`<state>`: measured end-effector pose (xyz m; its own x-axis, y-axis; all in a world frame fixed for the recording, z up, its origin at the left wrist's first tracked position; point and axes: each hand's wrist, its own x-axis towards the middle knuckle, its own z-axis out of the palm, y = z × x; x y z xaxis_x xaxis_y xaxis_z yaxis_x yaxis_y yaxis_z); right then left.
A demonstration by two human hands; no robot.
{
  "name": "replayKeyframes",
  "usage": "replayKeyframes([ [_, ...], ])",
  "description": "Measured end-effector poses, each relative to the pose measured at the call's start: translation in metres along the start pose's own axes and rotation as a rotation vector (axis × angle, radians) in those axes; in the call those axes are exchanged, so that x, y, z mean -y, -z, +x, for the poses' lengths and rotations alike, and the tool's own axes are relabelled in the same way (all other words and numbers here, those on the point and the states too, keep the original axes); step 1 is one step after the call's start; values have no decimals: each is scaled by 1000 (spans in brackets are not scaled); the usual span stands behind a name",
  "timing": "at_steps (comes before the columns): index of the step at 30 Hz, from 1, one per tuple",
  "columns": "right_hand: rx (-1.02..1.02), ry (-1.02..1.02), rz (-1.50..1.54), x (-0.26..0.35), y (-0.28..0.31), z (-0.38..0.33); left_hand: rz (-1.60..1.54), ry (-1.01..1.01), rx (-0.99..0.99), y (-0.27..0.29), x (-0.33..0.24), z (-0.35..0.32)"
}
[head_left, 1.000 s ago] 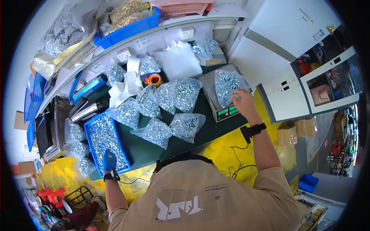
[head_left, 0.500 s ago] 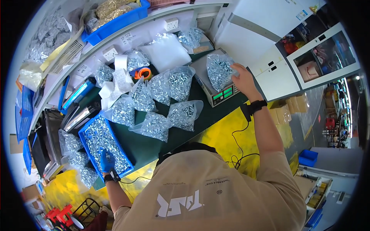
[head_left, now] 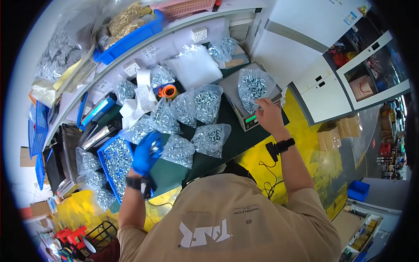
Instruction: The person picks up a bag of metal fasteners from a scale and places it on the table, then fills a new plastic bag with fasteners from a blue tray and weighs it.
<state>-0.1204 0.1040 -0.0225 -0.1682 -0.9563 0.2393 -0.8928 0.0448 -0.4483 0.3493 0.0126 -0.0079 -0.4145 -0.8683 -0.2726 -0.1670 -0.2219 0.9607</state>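
My left hand (head_left: 146, 155), in a blue glove, is curled around small shiny metal parts (head_left: 155, 149), raised past the right side of a blue tray (head_left: 103, 162) full of similar loose pieces. A clear plastic bag (head_left: 254, 87) partly filled with such pieces sits on the pan of a digital scale (head_left: 232, 89) with a green lit display. My bare right hand (head_left: 267, 114) pinches the near edge of that bag. Between the tray and the scale, several filled bags (head_left: 207, 105) stand and lie on the dark green table (head_left: 205, 168); the left hand partly covers one of them.
Behind the bags are an orange tape roll (head_left: 168, 91), paper strips (head_left: 144, 97) and a stack of clear plastic sheets (head_left: 194, 65). More filled bags (head_left: 94, 177) lie left of the tray. A shelf with a blue bin (head_left: 131, 41) runs above; white cabinets (head_left: 321, 87) stand at right.
My left hand has come up out of the tray with metal parts and moved right, toward the bags. My right hand has shifted down along the bag on the scale to its near edge.
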Motion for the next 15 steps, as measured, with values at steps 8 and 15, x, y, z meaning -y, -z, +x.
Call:
replayKeyframes([
  [8,-43,35,66,-1,10,5,229,-439,533,-229,-97,145],
  [15,-29,109,178,-8,7,5,-443,303,518,-324,-50,270],
])
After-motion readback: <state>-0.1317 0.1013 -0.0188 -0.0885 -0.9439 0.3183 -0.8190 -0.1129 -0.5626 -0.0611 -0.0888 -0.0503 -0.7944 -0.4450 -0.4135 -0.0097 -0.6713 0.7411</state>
